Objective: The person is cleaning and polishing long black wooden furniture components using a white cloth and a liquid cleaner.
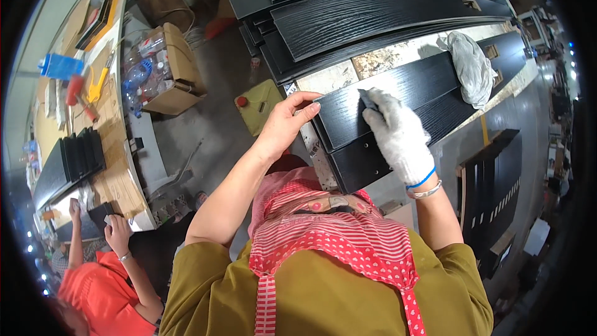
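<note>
My bare left hand [289, 121] grips the near left corner of a long black wood-grain board [398, 96], thumb on top. My right hand [399, 137] wears a white knit glove with a blue cuff edge. Between its fingers is a small dark grey pad [367, 98], held against the board's top face; its exact kind is hard to make out. Under this board lies another black board [354, 165] with small holes near its end. A crumpled grey-white cloth or bag [469, 70] rests on the boards to the right of my gloved hand.
More black boards [379, 18] are stacked at the far side of the bench. A green jug [258, 107] with a red cap and a carton of plastic bottles [177, 71] stand on the left. Further left, a person in red [106, 292] works at a wooden table [118, 155].
</note>
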Tool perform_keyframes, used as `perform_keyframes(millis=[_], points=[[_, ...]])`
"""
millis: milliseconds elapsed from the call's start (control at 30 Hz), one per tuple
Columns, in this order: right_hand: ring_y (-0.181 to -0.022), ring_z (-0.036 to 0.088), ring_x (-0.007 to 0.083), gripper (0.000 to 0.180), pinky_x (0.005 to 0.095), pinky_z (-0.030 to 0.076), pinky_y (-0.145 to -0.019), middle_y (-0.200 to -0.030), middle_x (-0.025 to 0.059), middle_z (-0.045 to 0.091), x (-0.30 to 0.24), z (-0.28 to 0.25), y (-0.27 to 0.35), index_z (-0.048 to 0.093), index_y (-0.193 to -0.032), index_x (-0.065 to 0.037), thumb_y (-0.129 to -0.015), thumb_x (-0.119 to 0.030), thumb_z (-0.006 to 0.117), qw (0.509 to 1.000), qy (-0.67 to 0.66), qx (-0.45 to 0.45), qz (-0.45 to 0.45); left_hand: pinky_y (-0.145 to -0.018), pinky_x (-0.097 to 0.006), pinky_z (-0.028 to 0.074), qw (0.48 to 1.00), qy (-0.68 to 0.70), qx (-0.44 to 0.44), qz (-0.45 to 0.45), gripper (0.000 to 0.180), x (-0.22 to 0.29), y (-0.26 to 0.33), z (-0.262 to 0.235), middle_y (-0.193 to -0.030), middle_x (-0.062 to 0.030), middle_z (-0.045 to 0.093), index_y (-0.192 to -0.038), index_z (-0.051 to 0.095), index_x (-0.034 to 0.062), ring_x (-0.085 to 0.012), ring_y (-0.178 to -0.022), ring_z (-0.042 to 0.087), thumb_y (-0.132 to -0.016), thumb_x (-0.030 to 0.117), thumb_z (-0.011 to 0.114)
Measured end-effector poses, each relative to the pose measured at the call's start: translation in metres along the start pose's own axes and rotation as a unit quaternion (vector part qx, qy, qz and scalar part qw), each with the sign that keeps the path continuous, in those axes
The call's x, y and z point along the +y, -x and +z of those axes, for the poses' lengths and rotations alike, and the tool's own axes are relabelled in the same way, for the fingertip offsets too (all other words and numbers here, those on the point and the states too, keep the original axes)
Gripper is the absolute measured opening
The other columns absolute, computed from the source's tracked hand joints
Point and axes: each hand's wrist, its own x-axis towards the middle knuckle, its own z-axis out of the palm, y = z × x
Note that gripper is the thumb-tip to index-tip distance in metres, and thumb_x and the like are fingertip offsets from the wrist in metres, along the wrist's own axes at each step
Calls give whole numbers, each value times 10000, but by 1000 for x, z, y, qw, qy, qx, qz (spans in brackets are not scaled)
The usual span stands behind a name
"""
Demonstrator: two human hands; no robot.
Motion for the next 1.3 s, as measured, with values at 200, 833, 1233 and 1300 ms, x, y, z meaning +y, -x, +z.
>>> perform_keyframes(millis=[200, 833, 1233, 1300], points=[[-912, 654, 351, 270, 418, 523, -793, -1021, 183, 674, -24, 17, 4, 643, -1118, -15, -888, -155, 628, 999, 48, 26, -2, -883, -232, 417, 999, 21, -49, 6, 322, 1, -6, -7, -1053, 24, 604, -1244, 620, 55, -61, -956, 514, -961, 207, 623], [-734, 664, 338, 339, 424, 532, -652, -893, 172, 672, -45, 31, 4, 588, -1188, -2, -876, -133, 613, 996, 80, -31, -11, -849, -235, 453, 997, 7, -75, -6, 334, 6, -10, -12, -1089, 10, 621, -1266, 624, 67, -72, -952, 538, -955, 191, 632], [-815, 682, 354, 353, 427, 545, -699, -966, 188, 686, -48, 30, 3, 583, -1201, 11, -876, -126, 605, 996, 70, -56, 5, -845, -240, 458, 996, 2, -88, -17, 327, 9, -13, -16, -1125, -5, 605, -1258, 639, 83, -91, -955, 556, -945, 176, 642], [-786, 685, 347, 364, 433, 546, -675, -923, 190, 686, -47, 28, 1, 572, -1207, 9, -876, -141, 591, 998, 43, -53, 16, -856, -234, 462, 995, 1, -94, -23, 335, 8, -14, -19, -1144, -4, 616, -1272, 626, 82, -83, -977, 558, -949, 170, 637]])
